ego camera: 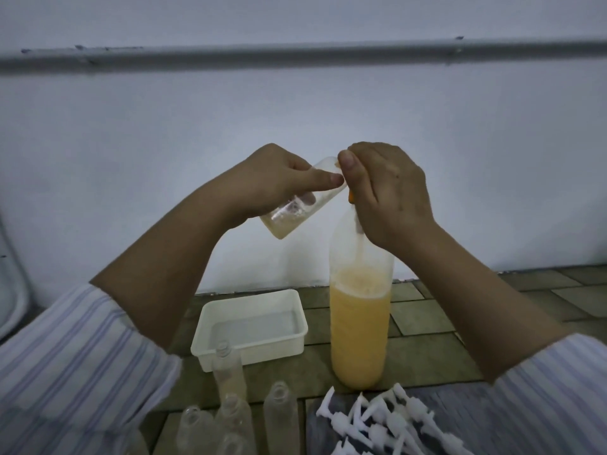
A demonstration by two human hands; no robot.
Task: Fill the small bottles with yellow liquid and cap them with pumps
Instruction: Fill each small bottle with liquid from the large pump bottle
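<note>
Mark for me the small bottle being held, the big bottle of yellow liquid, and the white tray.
small bottle (297,211): head view, on its clear lower body.
big bottle (359,336): head view, on its yellow-filled body.
white tray (249,351): head view, on its front wall.

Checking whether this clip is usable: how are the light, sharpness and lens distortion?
Head view: dim, flat, bluish light with no hard shadows or glare; the rail on the wall bows from wide-angle distortion; the small bottles and white pumps at the bottom edge are smeared; the hands and tall bottle are soft but readable.
</note>
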